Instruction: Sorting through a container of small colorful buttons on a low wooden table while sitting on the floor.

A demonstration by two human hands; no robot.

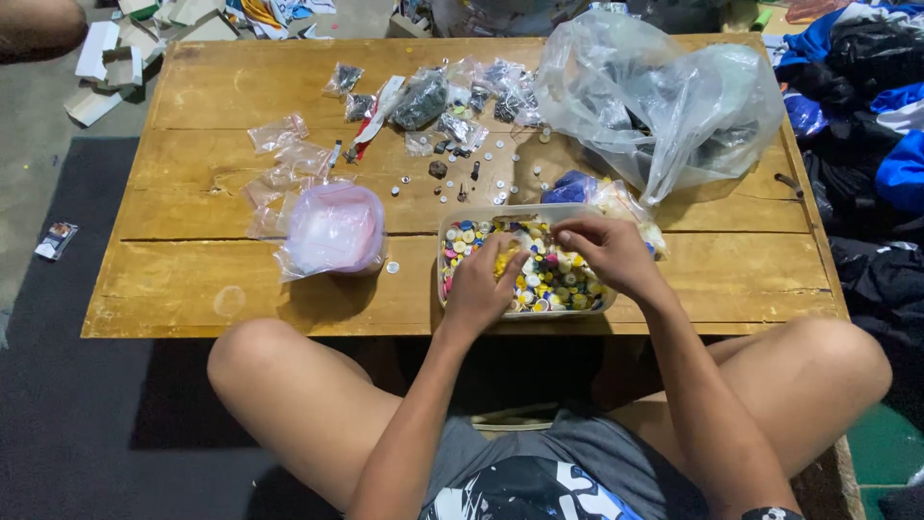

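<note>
Wooden counter (241, 299) holds a clear tub (452, 226) of coloured buttons (563, 279) near its front edge, long side running left to right. Left hand (478, 289) lies loosely curled in the buttons; right hand (606, 252) pinches its fingertips together, grip on something too small to tell. Big clear bag (664, 101) sits behind, pink-filled bag (332, 231) to the left.

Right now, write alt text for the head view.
Both hands, left hand and right hand, dig into a clear plastic tub of mixed coloured buttons on a low wooden table strewn with small bags.
</note>
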